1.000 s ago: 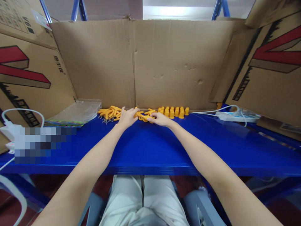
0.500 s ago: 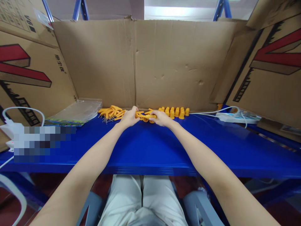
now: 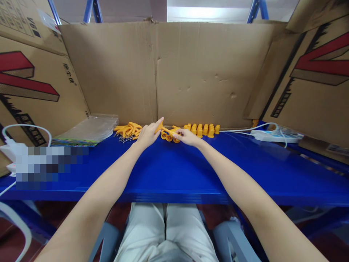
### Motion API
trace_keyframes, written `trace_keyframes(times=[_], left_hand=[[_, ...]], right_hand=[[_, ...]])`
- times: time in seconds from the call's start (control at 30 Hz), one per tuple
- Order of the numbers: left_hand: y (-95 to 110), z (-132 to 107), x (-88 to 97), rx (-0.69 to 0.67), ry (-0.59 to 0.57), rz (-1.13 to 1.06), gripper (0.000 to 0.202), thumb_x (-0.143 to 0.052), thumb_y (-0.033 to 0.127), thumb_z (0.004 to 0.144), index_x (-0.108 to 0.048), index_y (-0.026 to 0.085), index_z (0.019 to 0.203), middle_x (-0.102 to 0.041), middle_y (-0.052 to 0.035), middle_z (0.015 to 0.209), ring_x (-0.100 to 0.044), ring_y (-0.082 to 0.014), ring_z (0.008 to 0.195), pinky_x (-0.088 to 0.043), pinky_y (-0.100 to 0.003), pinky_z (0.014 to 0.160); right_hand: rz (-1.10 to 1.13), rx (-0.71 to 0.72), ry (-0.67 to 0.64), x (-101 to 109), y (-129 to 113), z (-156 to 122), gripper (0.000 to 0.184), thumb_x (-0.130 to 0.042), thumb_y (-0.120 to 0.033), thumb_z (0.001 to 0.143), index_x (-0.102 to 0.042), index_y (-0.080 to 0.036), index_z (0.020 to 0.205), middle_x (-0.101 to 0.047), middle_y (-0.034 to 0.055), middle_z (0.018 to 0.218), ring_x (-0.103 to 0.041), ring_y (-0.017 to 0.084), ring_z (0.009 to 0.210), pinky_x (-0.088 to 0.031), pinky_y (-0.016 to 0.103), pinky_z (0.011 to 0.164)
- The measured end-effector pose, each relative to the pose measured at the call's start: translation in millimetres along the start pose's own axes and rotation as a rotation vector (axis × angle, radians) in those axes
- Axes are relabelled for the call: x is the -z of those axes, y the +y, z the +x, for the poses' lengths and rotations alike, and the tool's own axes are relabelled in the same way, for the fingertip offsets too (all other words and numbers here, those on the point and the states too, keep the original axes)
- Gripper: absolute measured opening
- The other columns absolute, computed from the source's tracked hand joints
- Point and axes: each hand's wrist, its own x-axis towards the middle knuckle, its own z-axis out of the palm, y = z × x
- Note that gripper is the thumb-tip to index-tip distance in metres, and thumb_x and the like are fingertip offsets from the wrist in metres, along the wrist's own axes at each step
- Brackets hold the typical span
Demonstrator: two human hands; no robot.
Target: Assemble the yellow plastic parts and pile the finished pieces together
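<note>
My left hand [image 3: 147, 135] is closed around a yellow plastic piece [image 3: 160, 127] whose thin ridged stem points toward the other hand. My right hand [image 3: 188, 137] has its fingers pressed together on yellow plastic at the right end of the middle group; its exact shape is hidden by the fingers. Between the hands, several yellow cup-like pieces [image 3: 169, 138] lie with their round hollow ends facing me. Left of my left hand is a pile of branching yellow pieces [image 3: 129, 128] with small metal chains [image 3: 124, 139]. Several yellow cup-like pieces [image 3: 211, 131] stand upright in rows beyond my right hand.
Cardboard panels [image 3: 201, 72] wall in the back of the blue table [image 3: 174, 171]. Clear plastic bags [image 3: 89, 127] lie at the left. A white power strip [image 3: 275, 136] with cables sits at the right, and a white plug adapter [image 3: 16, 151] at the left edge.
My left hand has shifted slightly left, its thumb side now raised. The hollow ends of the middle pieces show more clearly. My right hand has stayed nearly in place.
</note>
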Motion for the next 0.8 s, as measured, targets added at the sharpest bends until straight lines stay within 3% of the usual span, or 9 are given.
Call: trace_keyframes(times=[0.23, 0.53, 0.67, 0.8], left_hand=[[3.6, 1.8, 3.7, 0.043, -0.057, 0.001, 0.060, -0.050, 0.027, 0.090, -0.036, 0.020, 0.148, -0.069, -0.0094, 0.115, -0.066, -0.0222, 0.096, -0.046, -0.031, 0.087], [2.8, 4.9, -2.2, 0.188, -0.149, -0.111, 0.060, -0.055, 0.031, 0.086, -0.044, 0.017, 0.143, -0.071, -0.0051, 0.081, -0.066, -0.0208, 0.080, -0.048, -0.028, 0.073], [2.7, 2.2, -4.0, 0.171, -0.142, -0.136, 0.057, -0.057, 0.027, 0.085, -0.047, 0.017, 0.140, -0.072, -0.0056, 0.084, -0.068, -0.0213, 0.082, -0.048, -0.029, 0.075], [4.1, -0.1, -0.7, 0.128, -0.082, -0.112, 0.055, -0.055, 0.026, 0.087, -0.046, 0.022, 0.140, -0.072, -0.0073, 0.105, -0.068, -0.0218, 0.094, -0.049, -0.030, 0.083]], right_hand=[[-0.124, -0.028, 0.043, 2.7, -8.8, -3.3, 0.028, -0.057, -0.038, 0.086, -0.069, -0.013, 0.086, -0.070, 0.0061, 0.082, -0.061, 0.018, 0.073, -0.045, 0.029, 0.070], [-0.384, -0.104, 0.077, 2.9, -30.3, -8.6, 0.018, -0.058, -0.027, 0.087, -0.069, -0.015, 0.094, -0.071, 0.0119, 0.098, -0.064, 0.025, 0.095, -0.043, 0.036, 0.084], [-0.268, -0.104, 0.016, 1.6, -23.8, -9.7, 0.017, -0.057, -0.030, 0.087, -0.067, -0.016, 0.089, -0.070, 0.0073, 0.086, -0.063, 0.021, 0.082, -0.046, 0.035, 0.078], [-0.052, -0.034, -0.038, -1.6, -16.7, -7.6, 0.018, -0.056, -0.031, 0.088, -0.065, -0.016, 0.090, -0.067, 0.0028, 0.081, -0.060, 0.016, 0.074, -0.049, 0.034, 0.076]])
